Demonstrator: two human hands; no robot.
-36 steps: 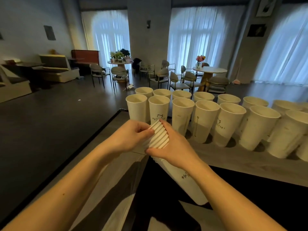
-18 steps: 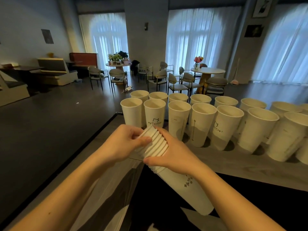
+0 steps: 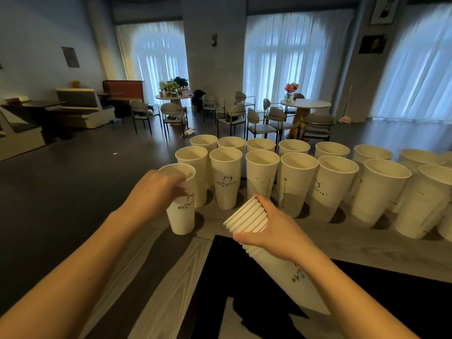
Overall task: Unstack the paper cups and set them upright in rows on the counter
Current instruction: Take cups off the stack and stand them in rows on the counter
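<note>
My left hand [image 3: 156,192] grips a single white paper cup [image 3: 182,216] near its rim; the cup stands upright at the left end of the counter [image 3: 305,243], in front of the other cups. My right hand [image 3: 274,226] is wrapped around a tilted stack of nested cups [image 3: 247,216], rims pointing up and left, the stack's base reaching down toward me. Two rows of upright white cups [image 3: 298,187] with dark printed marks stand along the counter, from the middle to the right edge of the view.
A black panel [image 3: 244,277] lies below the stack on the near side. The counter's left edge [image 3: 137,265] drops to a dark floor. Beyond the cups are café tables [image 3: 304,105] and chairs [image 3: 259,123].
My left hand has pulled one cup off the stack and moved it left and forward, upright onto the counter. My right hand with the stack has shifted right and down.
</note>
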